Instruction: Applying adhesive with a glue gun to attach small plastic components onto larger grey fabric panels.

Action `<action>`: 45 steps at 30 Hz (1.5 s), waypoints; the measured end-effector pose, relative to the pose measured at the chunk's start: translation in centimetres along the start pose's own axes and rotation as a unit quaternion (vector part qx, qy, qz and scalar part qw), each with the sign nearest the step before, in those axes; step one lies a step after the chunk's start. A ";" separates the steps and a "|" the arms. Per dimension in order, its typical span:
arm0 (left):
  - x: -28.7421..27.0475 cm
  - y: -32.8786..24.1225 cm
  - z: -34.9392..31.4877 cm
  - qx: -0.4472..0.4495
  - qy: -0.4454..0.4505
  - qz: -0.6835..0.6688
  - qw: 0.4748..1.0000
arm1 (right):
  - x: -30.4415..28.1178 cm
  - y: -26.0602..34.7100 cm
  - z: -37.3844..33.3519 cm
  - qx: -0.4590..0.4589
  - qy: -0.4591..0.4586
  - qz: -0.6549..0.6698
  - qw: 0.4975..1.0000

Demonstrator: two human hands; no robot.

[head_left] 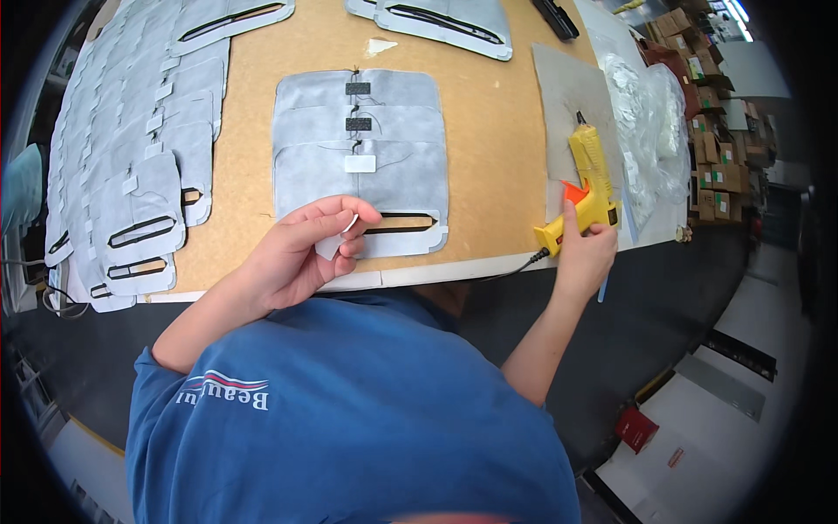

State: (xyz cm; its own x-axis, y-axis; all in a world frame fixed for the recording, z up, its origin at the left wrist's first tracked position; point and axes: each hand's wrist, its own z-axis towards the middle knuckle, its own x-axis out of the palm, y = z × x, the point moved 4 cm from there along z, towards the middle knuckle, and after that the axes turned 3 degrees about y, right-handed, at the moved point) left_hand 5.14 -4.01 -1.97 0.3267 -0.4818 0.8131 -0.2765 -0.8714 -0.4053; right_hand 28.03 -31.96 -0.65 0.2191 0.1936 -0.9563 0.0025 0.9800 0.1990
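A yellow glue gun [591, 182] lies on a grey mat [567, 87] at the right edge of the bench [489, 131], its nozzle pointing away from the person and its black cord [515, 266] trailing off the near edge. The right hand [585, 253] is wrapped around the gun's handle. The left hand [301, 253] is curled, with fingers and thumb pinching a small white patch [336, 240] just above the near edge of the bench. Right beside that hand lies a stack of grey felt pieces [362, 148], overlapped like shingles; the front one has a long dark slot [400, 223] and a white patch stuck at its middle, while the two behind show dark patches. More grey felt pieces [131, 157] lie in overlapping rows along the left side of the bench. Crumpled clear plastic bags [650, 131] sit to the right of the mat, and cardboard boxes [716, 140] are stacked beyond them.
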 end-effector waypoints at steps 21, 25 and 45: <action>-2.8 -4.6 -0.5 0.077 -0.022 0.196 0.977 | 3.4 -3.4 1.8 0.155 0.171 0.336 0.913; -2.4 -4.8 -1.3 0.112 -0.097 0.402 0.903 | 4.4 -3.3 1.7 0.182 0.182 0.514 0.818; 1.7 2.9 -1.8 0.011 0.113 0.776 0.620 | -11.4 7.5 4.0 -0.079 0.339 0.924 0.161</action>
State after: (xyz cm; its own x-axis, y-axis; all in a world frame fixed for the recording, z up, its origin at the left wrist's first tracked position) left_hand 3.31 -7.20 -1.01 -0.4532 -0.7182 -0.5280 -0.0859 0.6247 -0.7761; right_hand 29.42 -26.98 12.56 -0.4534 0.0693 0.8886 0.5071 -0.7998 0.3212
